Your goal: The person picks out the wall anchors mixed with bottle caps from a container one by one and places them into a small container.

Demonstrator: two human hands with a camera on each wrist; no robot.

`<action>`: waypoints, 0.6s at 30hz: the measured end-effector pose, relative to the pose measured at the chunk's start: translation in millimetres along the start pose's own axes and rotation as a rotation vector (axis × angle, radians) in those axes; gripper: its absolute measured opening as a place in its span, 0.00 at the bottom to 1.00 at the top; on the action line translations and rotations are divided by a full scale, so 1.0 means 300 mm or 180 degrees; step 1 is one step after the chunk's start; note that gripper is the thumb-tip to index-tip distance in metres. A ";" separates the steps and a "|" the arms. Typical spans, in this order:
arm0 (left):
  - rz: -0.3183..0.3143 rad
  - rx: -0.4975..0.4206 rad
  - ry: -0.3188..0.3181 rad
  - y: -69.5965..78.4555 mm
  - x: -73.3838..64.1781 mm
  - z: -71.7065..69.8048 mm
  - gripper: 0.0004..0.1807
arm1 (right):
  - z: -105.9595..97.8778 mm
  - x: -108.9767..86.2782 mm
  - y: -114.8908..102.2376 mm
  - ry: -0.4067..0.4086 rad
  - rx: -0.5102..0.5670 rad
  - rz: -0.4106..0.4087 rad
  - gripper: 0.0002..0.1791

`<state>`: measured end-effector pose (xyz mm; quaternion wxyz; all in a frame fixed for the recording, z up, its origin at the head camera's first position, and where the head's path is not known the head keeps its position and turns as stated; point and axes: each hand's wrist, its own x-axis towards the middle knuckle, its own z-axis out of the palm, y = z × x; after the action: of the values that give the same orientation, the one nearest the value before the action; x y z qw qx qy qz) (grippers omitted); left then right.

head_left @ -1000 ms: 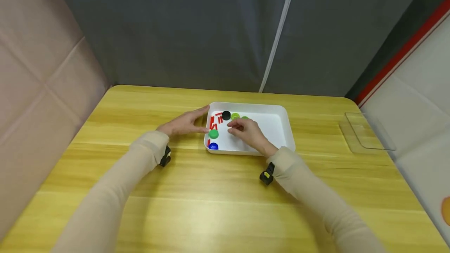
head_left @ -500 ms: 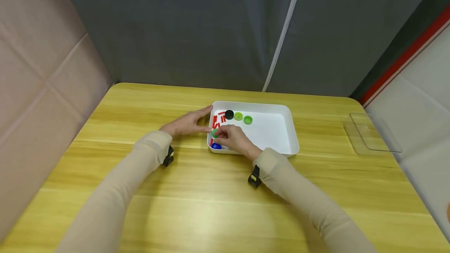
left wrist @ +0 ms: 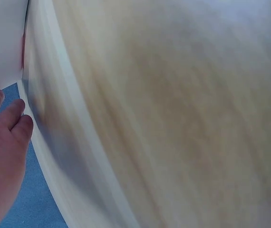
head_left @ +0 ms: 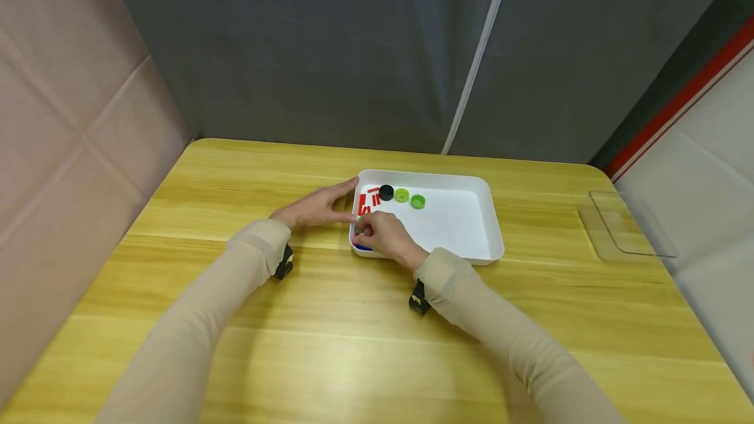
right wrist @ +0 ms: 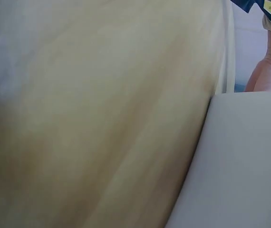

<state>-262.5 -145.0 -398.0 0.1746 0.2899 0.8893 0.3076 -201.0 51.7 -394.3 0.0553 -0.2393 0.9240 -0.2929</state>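
A white tray (head_left: 456,231) lies on the table. My left hand (head_left: 315,208), fingers and thumb extended and spread, touches its left wall from outside. My right hand (head_left: 385,234) reaches over the near-left corner, thumb and fingers bent together. What lies between those fingertips is hidden. Under them show a sliver of a green bottle cap (head_left: 360,219) and part of a blue cap (head_left: 363,247). Several short red sticks (head_left: 362,203) lie along the left side. A black cap (head_left: 385,192), a yellow-green cap (head_left: 402,195) and another green cap (head_left: 417,201) sit along the back.
A clear plastic container (head_left: 624,224) stands at the table's right edge. Behind the wooden table (head_left: 341,332) hangs a dark grey curtain (head_left: 318,51). In the right wrist view, the tray's outer wall (right wrist: 235,161) hides most of the right hand.
My right hand has moved left from the tray's middle to its near-left corner, uncovering the green cap at the back and covering the left-side caps. My left hand stays at the left wall.
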 end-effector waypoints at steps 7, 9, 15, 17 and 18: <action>0.0010 0.0021 0.0022 -0.001 0.002 -0.001 0.52 | 0.004 -0.002 -0.009 -0.0006 -0.0167 0.0089 0.06; 0.0013 0.0024 0.0019 -0.001 0.003 -0.002 0.52 | 0.003 -0.001 -0.011 -0.0037 -0.0187 0.0116 0.06; -0.0027 0.0024 0.0007 -0.004 0.003 -0.004 0.52 | -0.001 0.004 -0.018 -0.0149 -0.0210 0.0207 0.07; -0.0044 0.0012 0.0002 -0.004 0.002 -0.003 0.52 | -0.001 0.007 -0.019 -0.0186 -0.0198 0.0235 0.07; -0.0052 0.0009 -0.0002 -0.005 0.001 -0.002 0.52 | 0.000 0.008 -0.020 -0.0207 -0.0191 0.0254 0.07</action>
<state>-263.6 -145.9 -398.4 0.1769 0.2830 0.8920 0.3048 -200.6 46.4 -390.7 0.0897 -0.2132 0.9390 -0.2547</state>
